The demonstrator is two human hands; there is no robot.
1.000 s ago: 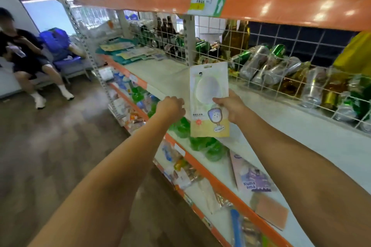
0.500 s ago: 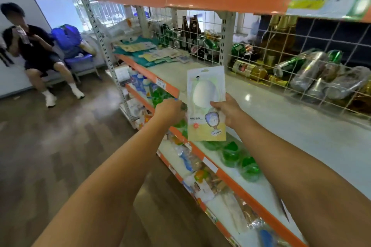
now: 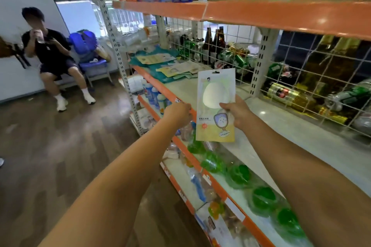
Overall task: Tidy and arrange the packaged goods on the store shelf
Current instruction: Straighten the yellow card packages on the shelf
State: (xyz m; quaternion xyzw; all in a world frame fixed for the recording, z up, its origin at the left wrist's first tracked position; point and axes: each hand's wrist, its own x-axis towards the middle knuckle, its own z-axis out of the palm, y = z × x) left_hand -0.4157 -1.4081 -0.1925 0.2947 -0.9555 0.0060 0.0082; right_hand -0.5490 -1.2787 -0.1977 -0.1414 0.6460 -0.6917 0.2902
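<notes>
A flat pale-green and yellow hanging pack (image 3: 215, 86) with a round white window stands upright in the air over the front of the white shelf board (image 3: 271, 120). My right hand (image 3: 236, 113) pinches the pack at its right edge, thumb on the front. To the left of the pack, my left hand (image 3: 177, 113) is curled by the orange shelf lip, holding nothing. A loose pile of similar flat packs (image 3: 170, 68) lies at the far end of the same shelf.
A wire grid (image 3: 301, 78) backs the shelf, with bottles and cans lying behind it. An orange shelf (image 3: 261, 12) runs overhead. Green bottles (image 3: 239, 174) fill the lower shelf. A seated person (image 3: 52, 54) and a blue backpack (image 3: 84, 42) are at the left.
I have moved left along the shelf with the pack still in my right hand. The far pile of flat packs is nearer. My left hand stays beside the pack.
</notes>
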